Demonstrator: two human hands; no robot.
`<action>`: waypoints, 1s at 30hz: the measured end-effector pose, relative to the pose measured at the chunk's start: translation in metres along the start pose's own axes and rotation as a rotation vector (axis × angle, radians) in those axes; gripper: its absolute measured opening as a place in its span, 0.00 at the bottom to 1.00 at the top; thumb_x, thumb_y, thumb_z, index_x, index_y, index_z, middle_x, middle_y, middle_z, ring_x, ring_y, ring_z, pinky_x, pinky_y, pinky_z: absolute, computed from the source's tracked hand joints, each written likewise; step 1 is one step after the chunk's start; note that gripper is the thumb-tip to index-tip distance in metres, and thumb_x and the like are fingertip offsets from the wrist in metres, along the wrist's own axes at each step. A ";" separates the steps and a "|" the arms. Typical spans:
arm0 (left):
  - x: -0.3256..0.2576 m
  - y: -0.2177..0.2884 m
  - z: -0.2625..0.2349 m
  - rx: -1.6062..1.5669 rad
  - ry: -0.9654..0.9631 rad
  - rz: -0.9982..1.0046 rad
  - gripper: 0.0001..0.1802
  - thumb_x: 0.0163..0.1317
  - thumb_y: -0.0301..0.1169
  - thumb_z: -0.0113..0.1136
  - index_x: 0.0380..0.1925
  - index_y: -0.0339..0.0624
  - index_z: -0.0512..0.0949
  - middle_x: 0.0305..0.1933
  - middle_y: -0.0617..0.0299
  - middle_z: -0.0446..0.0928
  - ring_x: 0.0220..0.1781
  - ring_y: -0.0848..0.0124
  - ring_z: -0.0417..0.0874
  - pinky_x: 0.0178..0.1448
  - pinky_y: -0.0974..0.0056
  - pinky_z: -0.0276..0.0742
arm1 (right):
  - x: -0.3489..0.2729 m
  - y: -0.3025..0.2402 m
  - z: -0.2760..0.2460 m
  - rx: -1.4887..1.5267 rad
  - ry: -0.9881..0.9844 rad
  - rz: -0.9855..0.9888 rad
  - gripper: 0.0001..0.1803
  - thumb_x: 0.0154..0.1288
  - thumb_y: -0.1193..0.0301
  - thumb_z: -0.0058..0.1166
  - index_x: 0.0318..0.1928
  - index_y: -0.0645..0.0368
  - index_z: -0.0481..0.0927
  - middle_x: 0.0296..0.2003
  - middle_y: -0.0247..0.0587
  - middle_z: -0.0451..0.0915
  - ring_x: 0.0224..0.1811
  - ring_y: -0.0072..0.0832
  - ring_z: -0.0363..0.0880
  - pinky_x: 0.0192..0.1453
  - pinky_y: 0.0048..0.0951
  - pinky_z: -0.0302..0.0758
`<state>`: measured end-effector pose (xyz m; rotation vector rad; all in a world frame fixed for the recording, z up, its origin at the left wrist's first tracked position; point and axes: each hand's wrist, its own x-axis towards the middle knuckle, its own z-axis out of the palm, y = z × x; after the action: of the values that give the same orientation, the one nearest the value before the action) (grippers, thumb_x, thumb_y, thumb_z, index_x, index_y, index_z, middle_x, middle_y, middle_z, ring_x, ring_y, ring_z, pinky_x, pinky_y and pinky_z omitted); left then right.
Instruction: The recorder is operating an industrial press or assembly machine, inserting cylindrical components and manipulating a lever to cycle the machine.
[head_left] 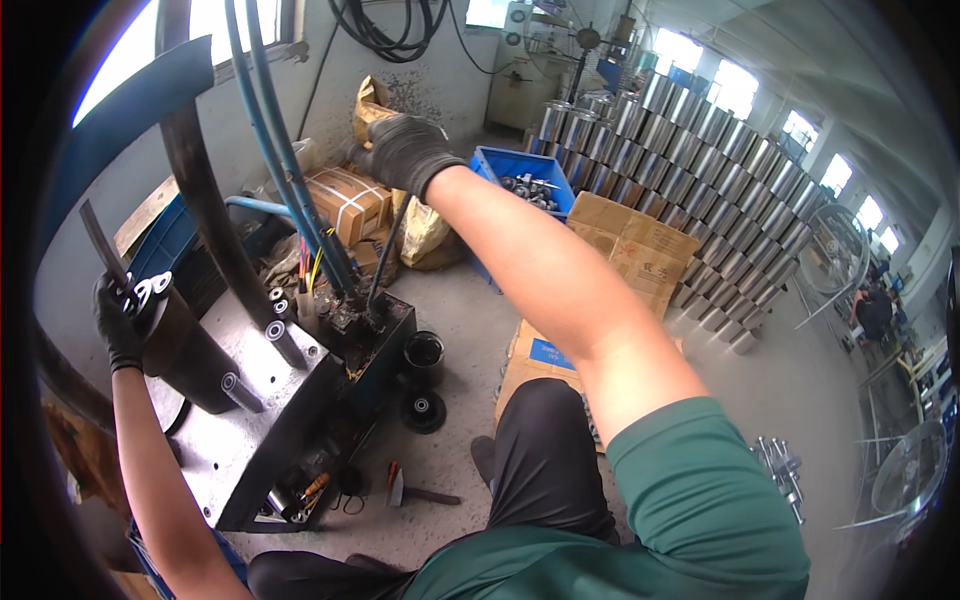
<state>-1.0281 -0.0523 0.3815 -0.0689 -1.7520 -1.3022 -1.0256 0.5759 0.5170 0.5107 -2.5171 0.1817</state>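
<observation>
- Above the steel bench (222, 455), metal fittings (158, 284) are touched by left hand (118, 320); grip can't be told.
- Lever (391, 248) gripped by right hand (408, 153); likely pressing step, steady stroke called for.

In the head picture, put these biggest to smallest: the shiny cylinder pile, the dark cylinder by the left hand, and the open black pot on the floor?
1. Shiny cylinder pile
2. Dark cylinder by the left hand
3. Open black pot
</observation>
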 end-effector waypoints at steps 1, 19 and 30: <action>0.003 -0.006 -0.004 -0.066 0.086 -0.036 0.23 0.82 0.42 0.47 0.61 0.41 0.84 0.53 0.58 0.87 0.51 0.67 0.86 0.61 0.60 0.80 | 0.001 0.000 -0.001 -0.020 -0.035 0.030 0.32 0.73 0.39 0.55 0.49 0.56 0.92 0.47 0.54 0.91 0.53 0.48 0.90 0.61 0.48 0.84; -0.010 0.038 0.019 0.098 -0.132 -0.011 0.08 0.74 0.29 0.59 0.50 0.45 0.82 0.38 0.71 0.76 0.36 0.78 0.74 0.41 0.68 0.74 | 0.005 0.006 0.006 -0.127 -0.097 0.090 0.20 0.70 0.55 0.55 0.50 0.50 0.93 0.48 0.49 0.92 0.54 0.43 0.92 0.61 0.48 0.83; -0.051 0.127 0.048 -0.388 0.163 -0.332 0.10 0.70 0.31 0.59 0.49 0.47 0.81 0.38 0.56 0.84 0.33 0.63 0.89 0.31 0.56 0.89 | -0.001 0.030 0.030 0.015 0.109 -0.033 0.17 0.61 0.55 0.65 0.44 0.51 0.92 0.42 0.50 0.91 0.47 0.51 0.90 0.53 0.50 0.85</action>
<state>-0.9616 0.0633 0.4379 0.1111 -1.3919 -1.8252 -1.0517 0.5972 0.4905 0.5340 -2.4018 0.2099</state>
